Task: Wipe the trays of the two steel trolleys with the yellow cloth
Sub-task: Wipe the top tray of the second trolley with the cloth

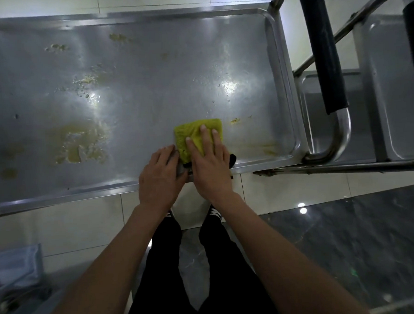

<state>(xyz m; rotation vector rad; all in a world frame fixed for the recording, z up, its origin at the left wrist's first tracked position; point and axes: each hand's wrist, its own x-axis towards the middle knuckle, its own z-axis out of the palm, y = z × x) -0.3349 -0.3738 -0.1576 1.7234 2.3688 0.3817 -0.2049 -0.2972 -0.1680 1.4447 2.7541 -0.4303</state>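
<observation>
Now R hand (207, 161) flat on yellow cloth (195, 135); L hand (160, 175) on tray (123, 77) rim.

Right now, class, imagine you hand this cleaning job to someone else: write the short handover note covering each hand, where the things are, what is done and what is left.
Right hand: flat, fingers straight, pressing the yellow cloth onto the top tray, near its front edge.
Left hand: resting on the tray's front rim beside the cloth, holding nothing that can be made out.
Done: little; the area right of the cloth looks mostly clear.
Left: yellowish residue across the tray's left and centre, a small spot right of the cloth, and the second trolley on the right.
</observation>
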